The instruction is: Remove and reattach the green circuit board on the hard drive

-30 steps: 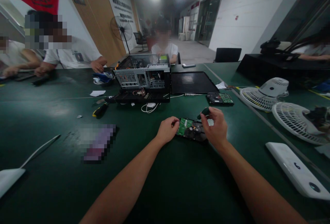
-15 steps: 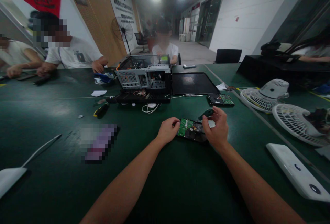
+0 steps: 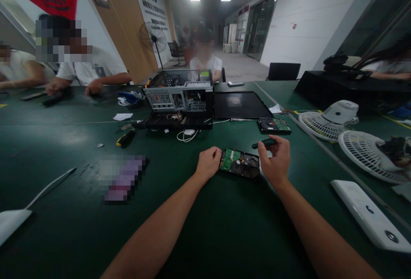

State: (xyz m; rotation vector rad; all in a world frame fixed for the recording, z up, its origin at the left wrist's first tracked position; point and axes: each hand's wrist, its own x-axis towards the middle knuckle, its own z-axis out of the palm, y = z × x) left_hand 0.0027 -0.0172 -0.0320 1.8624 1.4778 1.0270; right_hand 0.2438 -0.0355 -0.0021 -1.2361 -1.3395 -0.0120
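Observation:
A hard drive lies on the green table with its green circuit board and black casing facing up. My left hand is closed at the drive's left edge, its fingertips partly hidden. Just beyond the drive's right edge, my right hand is closed around a screwdriver with a dark green handle. The screwdriver is raised off the drive and tilted; its shaft is hard to make out. Behind my right hand rests a second hard drive.
An opened computer case stands ahead, beside its black side panel. A yellow-black screwdriver and a phone lie to the left. White fan parts and a white casing lie right. Other people sit around the table.
My right hand has lifted the screwdriver away from the hard drive and shifted right, uncovering more of the drive. My left hand stays at the drive's left edge.

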